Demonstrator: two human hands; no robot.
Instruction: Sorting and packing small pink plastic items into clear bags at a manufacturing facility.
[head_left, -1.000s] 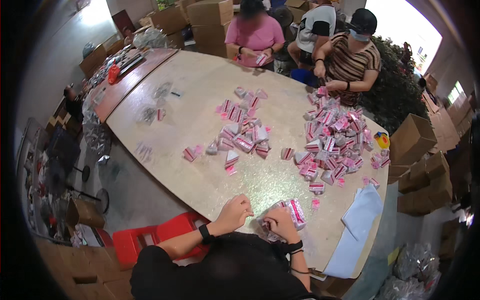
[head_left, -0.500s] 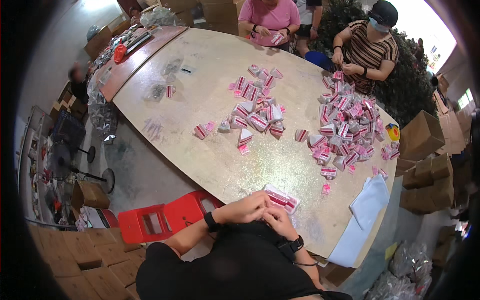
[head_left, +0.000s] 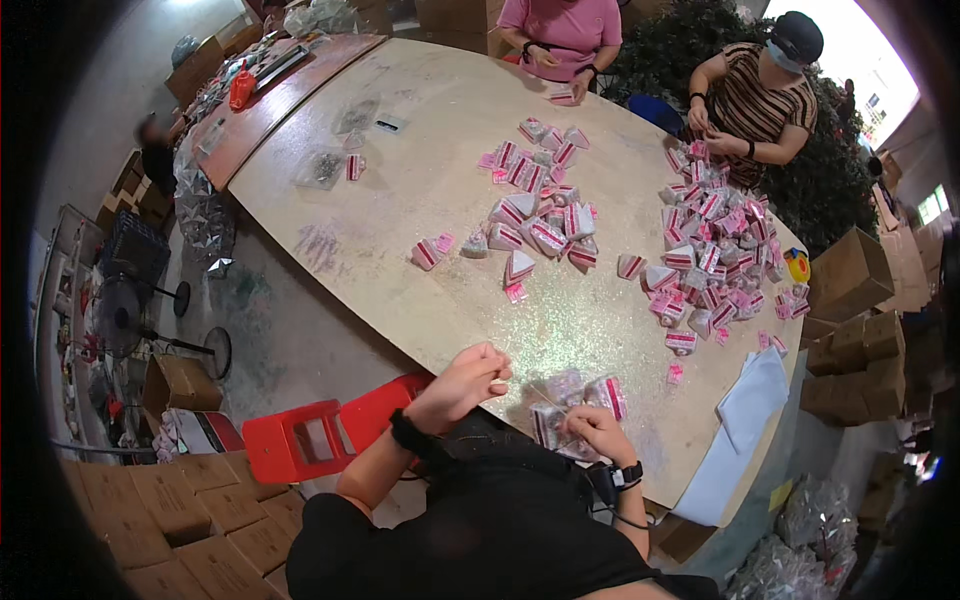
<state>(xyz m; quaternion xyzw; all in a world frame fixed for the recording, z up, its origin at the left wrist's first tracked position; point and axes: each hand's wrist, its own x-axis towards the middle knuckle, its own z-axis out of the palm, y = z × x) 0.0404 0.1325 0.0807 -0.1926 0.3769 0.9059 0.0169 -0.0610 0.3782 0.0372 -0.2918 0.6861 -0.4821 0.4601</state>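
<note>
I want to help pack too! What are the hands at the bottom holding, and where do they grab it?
The right hand rests on a clear packet of pink-striped pieces, at its near edge. The left hand pinches something too small to tell.

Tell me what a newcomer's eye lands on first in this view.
First, the pink-and-white packets heaped across the far right of the big oval table, with a smaller cluster at its middle. Then the near edge, where the left hand pinches something small and the right hand rests on a few clear-wrapped packets. A bright red stool stands on the floor at the lower left.
</note>
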